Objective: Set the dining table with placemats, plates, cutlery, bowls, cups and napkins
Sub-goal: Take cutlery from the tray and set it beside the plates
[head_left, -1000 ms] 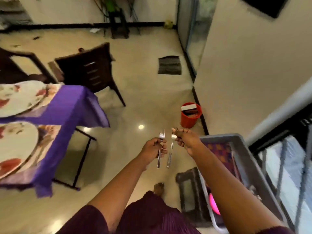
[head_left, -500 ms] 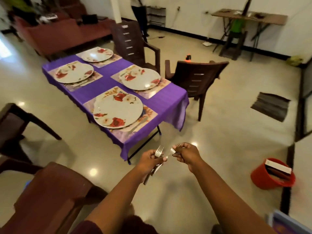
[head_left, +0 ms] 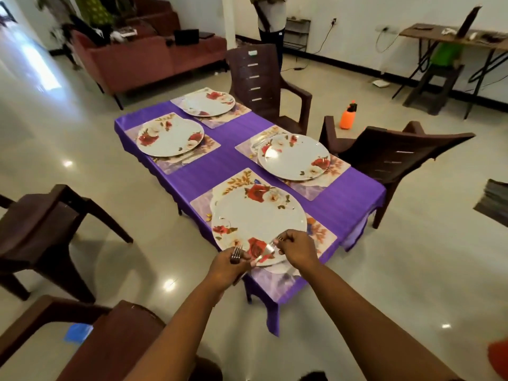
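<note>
Head view: both arms reach forward over the near end of a counter (head_left: 214, 171) covered with a purple cloth. The left hand (head_left: 226, 268) has its grip clamped on a fork (head_left: 235, 254), tines pointing up and away. The right hand (head_left: 298, 250) pinches a second piece of cutlery (head_left: 268, 250), shiny and blurred, which slants down toward the left hand; its type is hard to tell. Both hands hover in front of the nearest plate (head_left: 258, 218), a white one with red flowers that lies on a placemat (head_left: 321, 235) at the counter's near right corner. Three more flowered plates sit on placemats farther along: one to the right (head_left: 294, 156), one to the left (head_left: 170, 134), one at the far end (head_left: 209, 103). Brown chairs stand around the counter, one at the far side (head_left: 261, 78) and one on the right (head_left: 390, 155). An orange bottle (head_left: 347, 116) stands on the floor between them.
</note>
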Demonstrator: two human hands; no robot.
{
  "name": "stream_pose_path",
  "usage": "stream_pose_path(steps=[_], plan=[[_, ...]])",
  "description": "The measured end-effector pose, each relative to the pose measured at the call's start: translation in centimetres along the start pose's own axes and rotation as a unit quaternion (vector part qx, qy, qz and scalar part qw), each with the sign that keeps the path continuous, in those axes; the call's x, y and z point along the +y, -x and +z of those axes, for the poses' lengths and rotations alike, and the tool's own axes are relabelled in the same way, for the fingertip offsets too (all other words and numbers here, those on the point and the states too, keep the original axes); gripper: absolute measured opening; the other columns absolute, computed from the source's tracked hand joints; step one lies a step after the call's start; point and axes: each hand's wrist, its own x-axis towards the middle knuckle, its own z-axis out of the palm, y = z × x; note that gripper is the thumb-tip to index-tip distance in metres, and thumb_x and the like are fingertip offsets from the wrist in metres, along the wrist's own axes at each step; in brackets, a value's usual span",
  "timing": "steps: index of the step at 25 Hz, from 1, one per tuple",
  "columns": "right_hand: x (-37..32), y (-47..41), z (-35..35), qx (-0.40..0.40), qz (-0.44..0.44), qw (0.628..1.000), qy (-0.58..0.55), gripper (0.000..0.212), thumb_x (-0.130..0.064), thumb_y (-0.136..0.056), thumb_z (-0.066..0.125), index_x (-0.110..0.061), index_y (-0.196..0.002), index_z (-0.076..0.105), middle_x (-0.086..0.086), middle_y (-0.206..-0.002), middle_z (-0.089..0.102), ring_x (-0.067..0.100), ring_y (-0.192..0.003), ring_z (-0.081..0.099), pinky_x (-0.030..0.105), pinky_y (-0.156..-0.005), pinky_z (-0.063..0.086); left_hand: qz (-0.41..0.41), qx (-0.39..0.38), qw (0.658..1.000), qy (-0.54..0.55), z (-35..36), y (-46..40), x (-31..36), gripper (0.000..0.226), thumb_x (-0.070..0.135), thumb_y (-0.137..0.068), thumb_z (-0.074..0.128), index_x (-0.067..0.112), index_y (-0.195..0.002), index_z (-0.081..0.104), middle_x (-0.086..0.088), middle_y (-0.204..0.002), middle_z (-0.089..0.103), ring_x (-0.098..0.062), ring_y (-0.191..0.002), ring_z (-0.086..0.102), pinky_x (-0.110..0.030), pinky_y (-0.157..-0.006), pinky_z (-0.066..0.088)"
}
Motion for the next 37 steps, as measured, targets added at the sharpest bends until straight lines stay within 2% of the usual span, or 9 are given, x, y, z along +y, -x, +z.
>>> stream_pose_path(steps=[3, 6, 9, 13, 15, 18, 22, 28, 37], plan=[[-4.0, -4.2, 2.8, -0.001, -0.026, 0.999, 0.038, 0.01, -0.007, -0.086, 0.065, -0.01, -0.084, 0.074, 0.003, -0.076, 0.069, 0.021, -0.075, 0.064, 0.034, -0.073, 0.05, 0.004, 0.016, 1.0, -0.011, -4.4, -4.3, 1.0, 0.01, 0.014, -0.076, 0.081, 0.013, -0.077, 0.071, 0.002, -0.07, 0.069, -0.014, -0.069, 0.061, -0.026, -0.066, 0.048], [-7.7, -8.6, 4.8, -0.001, -0.055, 0.996, 0.076, 0.011, -0.012, -0.089, 0.064, -0.008, -0.091, 0.074, 0.005, -0.087, 0.07, 0.023, -0.086, 0.064, 0.036, -0.081, 0.05, 0.0, 0.031, 0.999, 0.015, -7.0, -8.0, 2.4, 0.012, 0.012, -0.077, 0.08, 0.007, -0.085, 0.072, 0.001, -0.075, 0.071, -0.008, -0.068, 0.063, -0.02, -0.062, 0.048], [-10.4, -13.8, 7.1, -0.007, -0.072, 0.992, 0.1, 0.012, -0.017, -0.09, 0.064, -0.008, -0.091, 0.073, 0.008, -0.098, 0.071, 0.025, -0.098, 0.064, 0.038, -0.087, 0.05, -0.013, 0.068, 0.997, 0.033, -9.2, -12.6, 4.0, 0.013, 0.011, -0.08, 0.078, 0.008, -0.09, 0.07, -0.005, -0.084, 0.072, -0.015, -0.076, 0.067, -0.021, -0.063, 0.051], [-12.4, -20.5, 9.8, -0.01, -0.064, 0.991, 0.116, 0.003, -0.019, -0.086, 0.068, -0.018, -0.084, 0.07, 0.004, -0.089, 0.071, 0.028, -0.086, 0.068, 0.043, -0.082, 0.056, -0.02, 0.108, 0.993, 0.044, -11.7, -18.9, 5.6, 0.011, 0.009, -0.082, 0.076, 0.013, -0.09, 0.069, -0.003, -0.086, 0.07, -0.017, -0.084, 0.066, -0.022, -0.065, 0.048], [-13.0, -23.1, 10.6, -0.015, -0.05, 0.99, 0.131, 0.006, -0.016, -0.088, 0.065, -0.018, -0.093, 0.069, 0.001, -0.092, 0.07, 0.023, -0.08, 0.067, 0.035, -0.077, 0.056, -0.035, 0.113, 0.993, 0.012, -12.4, -21.5, 6.0, 0.01, 0.011, -0.084, 0.074, 0.014, -0.093, 0.069, -0.002, -0.092, 0.07, -0.015, -0.088, 0.065, -0.02, -0.064, 0.047], [-13.2, -26.6, 11.7, -0.03, -0.039, 0.983, 0.176, 0.014, -0.013, -0.092, 0.061, -0.014, -0.104, 0.068, 0.001, -0.102, 0.069, 0.017, -0.088, 0.06, 0.025, -0.076, 0.047, -0.055, 0.113, 0.991, -0.043, -12.8, -25.2, 5.9, 0.011, 0.01, -0.085, 0.073, 0.013, -0.096, 0.069, -0.003, -0.098, 0.069, -0.018, -0.093, 0.064, -0.019, -0.067, 0.049], [-11.9, -29.5, 13.3, -0.036, -0.014, 0.977, 0.212, 0.015, -0.018, -0.092, 0.063, -0.018, -0.106, 0.067, 0.001, -0.107, 0.07, 0.017, -0.091, 0.062, 0.031, -0.081, 0.054, -0.041, 0.072, 0.989, -0.126, -12.6, -27.9, 4.7, 0.012, 0.008, -0.087, 0.07, 0.011, -0.098, 0.069, -0.001, -0.099, 0.066, -0.016, -0.092, 0.06, -0.014, -0.067, 0.046], [-10.3, -31.2, 13.9, -0.055, 0.013, 0.965, 0.255, 0.021, -0.027, -0.092, 0.063, -0.018, -0.112, 0.065, 0.001, -0.111, 0.069, 0.019, -0.099, 0.063, 0.035, -0.092, 0.05, -0.025, 0.059, 0.984, -0.165, -11.8, -28.8, 3.3, 0.01, 0.01, -0.09, 0.066, 0.013, -0.099, 0.071, 0.005, -0.094, 0.066, -0.01, -0.087, 0.06, -0.009, -0.073, 0.046], [-9.8, -31.5, 14.2, -0.057, 0.008, 0.95, 0.307, 0.022, -0.033, -0.095, 0.057, -0.019, -0.111, 0.063, 0.002, -0.11, 0.068, 0.021, -0.101, 0.061, 0.037, -0.096, 0.045, 0.038, 0.085, 0.951, -0.296, -10.8, -29.3, 2.4, 0.009, 0.023, -0.087, 0.071, 0.017, -0.094, 0.071, 0.006, -0.092, 0.062, -0.012, -0.085, 0.056, -0.019, -0.077, 0.049]])
